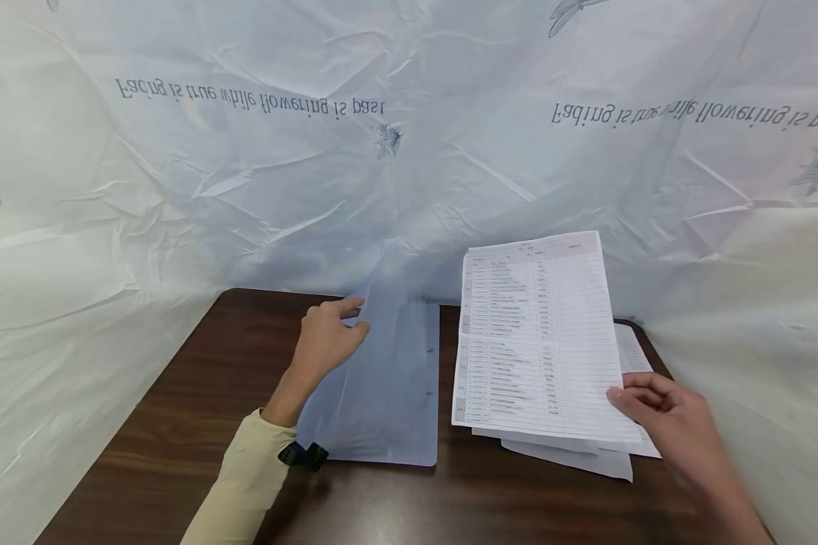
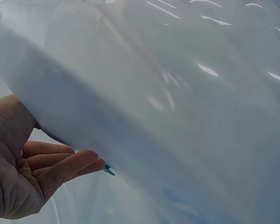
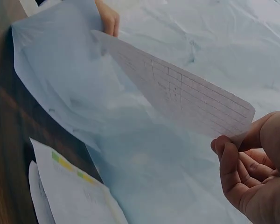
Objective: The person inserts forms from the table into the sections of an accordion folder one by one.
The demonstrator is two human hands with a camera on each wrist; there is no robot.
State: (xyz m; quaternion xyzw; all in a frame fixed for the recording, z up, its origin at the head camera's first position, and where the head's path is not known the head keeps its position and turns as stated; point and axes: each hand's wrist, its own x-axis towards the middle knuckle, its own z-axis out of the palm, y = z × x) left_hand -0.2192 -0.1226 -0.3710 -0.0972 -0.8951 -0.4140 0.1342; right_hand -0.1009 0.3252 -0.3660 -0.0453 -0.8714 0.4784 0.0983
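Note:
A translucent bluish plastic folder [image 1: 398,409] lies on the table, its cover lifted at the left. My left hand [image 1: 330,337] pinches the edge of that raised cover. The left wrist view shows the cover [image 2: 144,107] running across the frame, with the left hand [image 2: 46,168] at its edge and the thumb hidden behind it. My right hand [image 1: 675,420] grips a printed table sheet [image 1: 538,341] by its lower right edge, between thumb and fingers. In the right wrist view the sheet [image 3: 177,93] slants up from the right hand [image 3: 256,168].
More papers [image 1: 579,458] lie on the dark wooden table [image 1: 177,378] beneath the held sheet; one has green and yellow marks in the right wrist view. A pale printed plastic curtain [image 1: 279,189] hangs behind the table and at both sides.

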